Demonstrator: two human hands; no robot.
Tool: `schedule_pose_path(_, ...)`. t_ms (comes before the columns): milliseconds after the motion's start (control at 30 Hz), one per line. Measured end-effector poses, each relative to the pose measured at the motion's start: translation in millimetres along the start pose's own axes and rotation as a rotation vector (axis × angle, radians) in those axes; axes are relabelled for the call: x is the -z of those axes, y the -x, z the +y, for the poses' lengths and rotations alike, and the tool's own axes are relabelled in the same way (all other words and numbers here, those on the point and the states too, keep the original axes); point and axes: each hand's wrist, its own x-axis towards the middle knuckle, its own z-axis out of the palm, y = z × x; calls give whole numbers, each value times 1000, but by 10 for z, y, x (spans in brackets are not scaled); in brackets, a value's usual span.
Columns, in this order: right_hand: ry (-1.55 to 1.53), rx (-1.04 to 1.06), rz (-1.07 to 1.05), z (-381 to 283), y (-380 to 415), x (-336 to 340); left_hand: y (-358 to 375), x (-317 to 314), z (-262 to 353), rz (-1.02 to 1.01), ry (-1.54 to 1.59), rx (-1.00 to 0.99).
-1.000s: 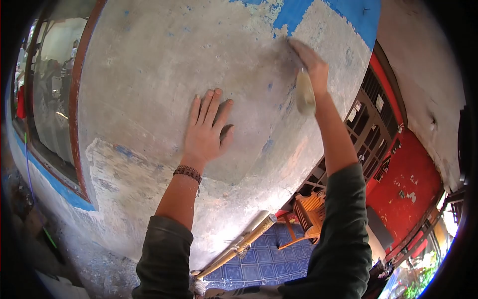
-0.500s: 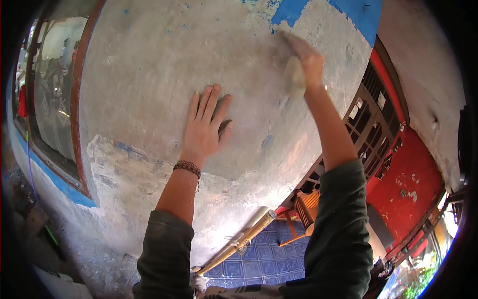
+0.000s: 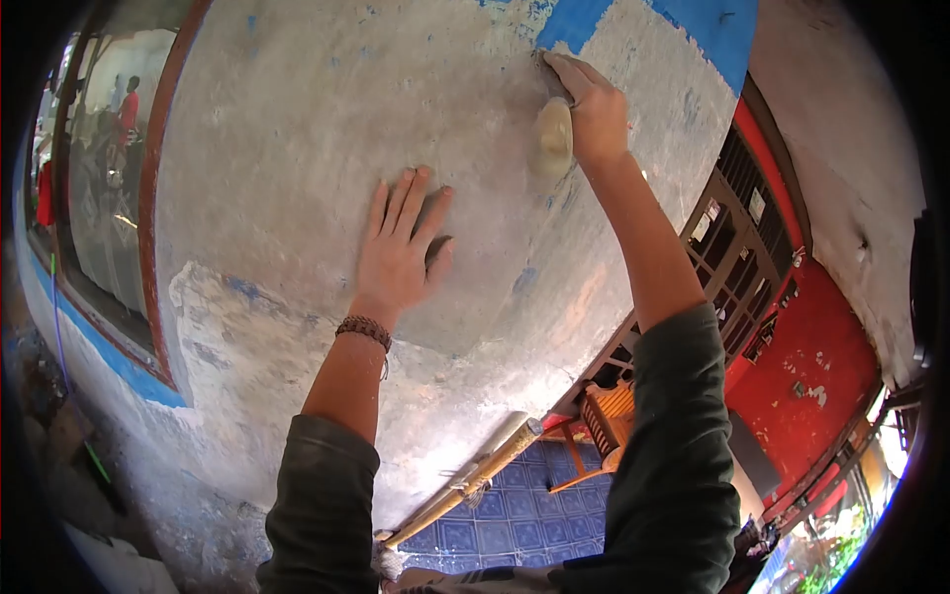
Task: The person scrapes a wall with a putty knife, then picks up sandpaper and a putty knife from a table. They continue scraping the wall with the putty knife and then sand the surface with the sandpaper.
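Observation:
My left hand [image 3: 399,252] lies flat on the bare grey wall [image 3: 307,148], fingers spread, holding nothing. A braided bracelet [image 3: 365,330] circles that wrist. Higher up and to the right, my right hand [image 3: 598,111] is closed on a scraper [image 3: 554,137], whose pale, rounded handle sticks out below the palm. Its fingers stretch along the blade toward the wall, and they hide most of the blade. Just above the fingertips is a patch of blue paint [image 3: 574,22] with a ragged edge.
A brown-framed window [image 3: 109,198] stands at the left. Below, a bamboo pole [image 3: 465,485] lies along the wall's foot beside blue floor tiles [image 3: 524,505]. A wooden chair [image 3: 606,421], dark latticed doors [image 3: 737,247] and a red wall panel [image 3: 807,371] are to the right.
My right hand has shifted left and slightly up with the scraper, and the handle now shows more clearly. My left hand stays on the wall while the view shifts slightly.

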Motion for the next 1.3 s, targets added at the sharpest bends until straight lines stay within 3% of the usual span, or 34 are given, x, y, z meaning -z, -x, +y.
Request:
schedule_pose_path(200, 56, 143, 158, -58, 55, -187, -42, 37, -15, 4, 12, 4)
schedule_pose_path(333, 120, -58, -54, -25, -290, -198, -17, 9, -10, 30, 27, -12)
schedule_pose_path(400, 105, 184, 101, -35, -38, -297, 25, 6, -11, 12, 19, -13)
schedule_pose_path(467, 110, 200, 116, -97, -26, -290, -37, 3, -43, 27, -7, -13)
schedule_pose_path(567, 158, -3, -5, 61, -367, -320, -16, -4, -22, 15, -23, -1)
schedule_pose_path(667, 86, -18, 45, -15, -376, -345, -9, 6, -12, 26, -2, -9)
schedule_pose_path(800, 82, 226, 134, 93, -180, -382, -26, 18, -28, 14, 10, -9)
schedule_pose_path(833, 258, 91, 58, 171, -337, -405, -13, 18, -13, 14, 19, -7)
schedule_pose_path(933, 163, -102, -32, 192, -711, -263, -15, 4, -23, 32, 22, -14)
schedule_pose_path(1100, 103, 172, 186, 140, -246, -358, -29, 9, -22, 28, 26, -9)
schedule_pose_path(1233, 139, -19, 76, 355, -765, -414, -16, -4, -24, 39, 24, -16)
schedule_pose_path(1300, 174, 12, 53, 254, -602, -425, 4, 3, -31, 33, 30, -14)
